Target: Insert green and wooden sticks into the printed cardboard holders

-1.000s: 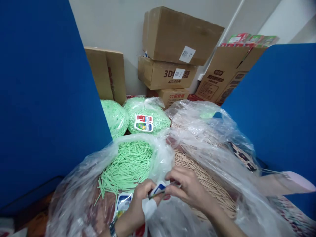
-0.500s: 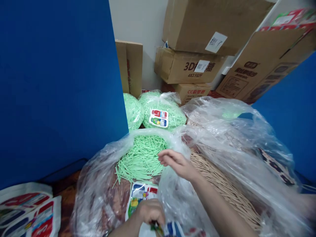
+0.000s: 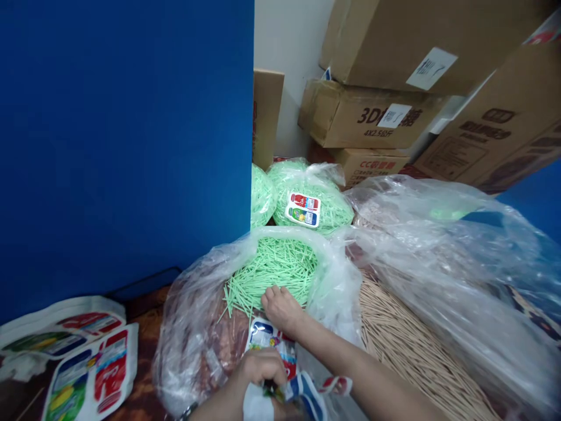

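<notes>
My right hand (image 3: 284,310) is at the near edge of a pile of thin green sticks (image 3: 284,266) in an open clear plastic bag (image 3: 188,345). Its fingers are curled onto the sticks, and its fingertips are hidden. Lower down, my left hand (image 3: 263,368) is closed on a printed plastic packet (image 3: 311,403), white with blue and red, at the bottom edge. Its opening shows dark and partly hidden. Another printed packet (image 3: 260,332) lies between my hands and the pile, partly covered by them.
Tan sticks (image 3: 407,333) lie in a second plastic bag (image 3: 456,286) on the right. Tied bags of green sticks (image 3: 328,213) stand behind. Several cardboard boxes (image 3: 359,114) are stacked at the back. A blue panel (image 3: 127,146) rises on the left, above printed packets (image 3: 94,374).
The view has turned left. My right hand has come down and left, from above the bag's edge onto the green sticks, its fingers curling. My left hand still grips its packet.
</notes>
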Available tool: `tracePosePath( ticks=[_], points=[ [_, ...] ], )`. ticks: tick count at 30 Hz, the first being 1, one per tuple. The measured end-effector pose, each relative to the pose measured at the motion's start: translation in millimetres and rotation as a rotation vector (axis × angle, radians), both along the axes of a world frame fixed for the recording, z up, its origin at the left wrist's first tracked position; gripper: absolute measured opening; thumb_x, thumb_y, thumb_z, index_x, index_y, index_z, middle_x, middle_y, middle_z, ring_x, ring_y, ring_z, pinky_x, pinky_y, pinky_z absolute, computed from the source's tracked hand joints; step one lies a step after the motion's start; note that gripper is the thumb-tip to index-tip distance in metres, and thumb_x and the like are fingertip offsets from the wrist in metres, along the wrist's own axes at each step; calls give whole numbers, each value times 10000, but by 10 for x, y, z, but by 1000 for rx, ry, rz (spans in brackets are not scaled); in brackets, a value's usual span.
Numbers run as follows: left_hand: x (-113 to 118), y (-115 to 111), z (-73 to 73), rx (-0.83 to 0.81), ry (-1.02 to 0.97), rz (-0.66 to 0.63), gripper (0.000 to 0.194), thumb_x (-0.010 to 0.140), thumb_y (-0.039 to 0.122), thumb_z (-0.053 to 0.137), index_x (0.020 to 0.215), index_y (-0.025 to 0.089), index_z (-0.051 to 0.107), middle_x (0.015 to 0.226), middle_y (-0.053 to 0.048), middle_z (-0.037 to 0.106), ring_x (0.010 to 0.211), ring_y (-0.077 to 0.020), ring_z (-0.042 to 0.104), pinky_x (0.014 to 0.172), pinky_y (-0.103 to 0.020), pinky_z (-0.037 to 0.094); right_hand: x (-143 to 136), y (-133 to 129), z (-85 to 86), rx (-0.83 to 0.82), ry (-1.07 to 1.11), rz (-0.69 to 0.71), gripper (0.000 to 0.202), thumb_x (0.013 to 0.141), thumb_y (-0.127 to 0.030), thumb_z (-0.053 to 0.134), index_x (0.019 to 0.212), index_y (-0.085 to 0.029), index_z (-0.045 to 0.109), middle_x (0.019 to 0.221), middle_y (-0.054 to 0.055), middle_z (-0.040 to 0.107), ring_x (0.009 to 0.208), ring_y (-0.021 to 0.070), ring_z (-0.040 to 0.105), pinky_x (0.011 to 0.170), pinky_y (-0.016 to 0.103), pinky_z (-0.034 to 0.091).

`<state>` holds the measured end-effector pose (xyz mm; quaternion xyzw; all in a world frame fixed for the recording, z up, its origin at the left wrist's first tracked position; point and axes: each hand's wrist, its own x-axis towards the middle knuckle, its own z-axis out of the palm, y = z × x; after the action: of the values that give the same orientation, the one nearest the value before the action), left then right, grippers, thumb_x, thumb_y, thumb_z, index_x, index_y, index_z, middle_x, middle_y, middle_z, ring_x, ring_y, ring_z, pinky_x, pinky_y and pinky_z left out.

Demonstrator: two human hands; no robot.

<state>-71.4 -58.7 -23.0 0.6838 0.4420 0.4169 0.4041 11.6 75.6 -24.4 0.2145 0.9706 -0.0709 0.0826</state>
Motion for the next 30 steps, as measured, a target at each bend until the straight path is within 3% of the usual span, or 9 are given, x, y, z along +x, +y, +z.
tracePosePath(
  ticks=[3, 7, 11, 14, 17, 20, 22, 26, 30],
  points=[
    [2, 30, -6, 32, 2, 33, 486, 854, 496, 563, 467, 204, 538, 513, -26, 613, 469, -129, 540, 444, -214, 367, 9, 29, -8, -37, 23, -40, 183, 876, -51, 420, 942, -97, 584, 952, 181, 623, 951, 288, 575, 834, 438, 451],
    [-1, -6, 104, 62, -11, 99, 402, 783, 470, 664, 525, 189, 538, 550, -13, 591, 507, -127, 514, 472, -221, 345, 73, 147, 85, -149, 94, -132, 142, 854, -54, 447, 913, -101, 566, 948, 200, 648, 908, 277, 615, 793, 396, 464],
    [-31, 19, 224, 43, -53, 143, 378, 693, 442, 755, 544, 184, 522, 565, 12, 559, 521, -121, 502, 484, -217, 333, 225, 346, 271, -321, 220, -208, 199, 974, -213, 333, 910, -162, 515, 717, 50, 654, 647, 168, 625, 633, 281, 480],
    [-63, 84, 293, 10, -42, 200, 358, 709, 380, 742, 540, 182, 497, 566, 19, 530, 520, -113, 471, 499, -217, 335, 323, 440, 417, -710, 533, -336, 330, 1010, -394, 250, 855, -199, 467, 616, -47, 539, 531, 109, 544, 564, 239, 463],
    [-98, 131, 374, 0, -19, 231, 320, 731, 319, 713, 546, 179, 492, 574, 20, 513, 526, -109, 441, 503, -216, 325, 358, 465, 577, -1218, 913, -495, 342, 919, -535, 454, 895, -194, 485, 682, -63, 467, 531, 84, 478, 536, 228, 426],
    [-142, 130, 462, 5, 46, 212, 270, 734, 245, 698, 561, 175, 504, 586, 20, 524, 544, -114, 457, 521, -217, 326, 358, 450, 775, -1410, 1045, -559, 371, 826, -537, 609, 927, -190, 524, 707, -58, 465, 544, 79, 465, 532, 224, 401],
    [-176, 120, 514, 2, 87, 255, 268, 747, 217, 688, 565, 174, 496, 592, 23, 524, 558, -119, 473, 535, -218, 333, 359, 414, 925, -1378, 1139, -576, 363, 822, -535, 618, 917, -195, 532, 715, -43, 501, 581, 100, 503, 573, 252, 425],
    [-238, 154, 580, 4, 163, 417, 253, 842, 244, 621, 627, 180, 503, 638, 20, 510, 607, -134, 489, 570, -230, 355, 363, 236, 1215, -1113, 1410, -512, 289, 921, -510, 486, 1011, -236, 505, 725, -29, 553, 754, 167, 596, 778, 355, 473],
    [-248, 261, 622, 53, 200, 488, 248, 896, 266, 561, 672, 187, 492, 670, 17, 495, 635, -145, 491, 596, -245, 364, 350, -19, 1369, -924, 1512, -405, 205, 983, -436, 385, 1037, -258, 470, 721, -22, 543, 849, 190, 604, 882, 425, 459]
  ],
)
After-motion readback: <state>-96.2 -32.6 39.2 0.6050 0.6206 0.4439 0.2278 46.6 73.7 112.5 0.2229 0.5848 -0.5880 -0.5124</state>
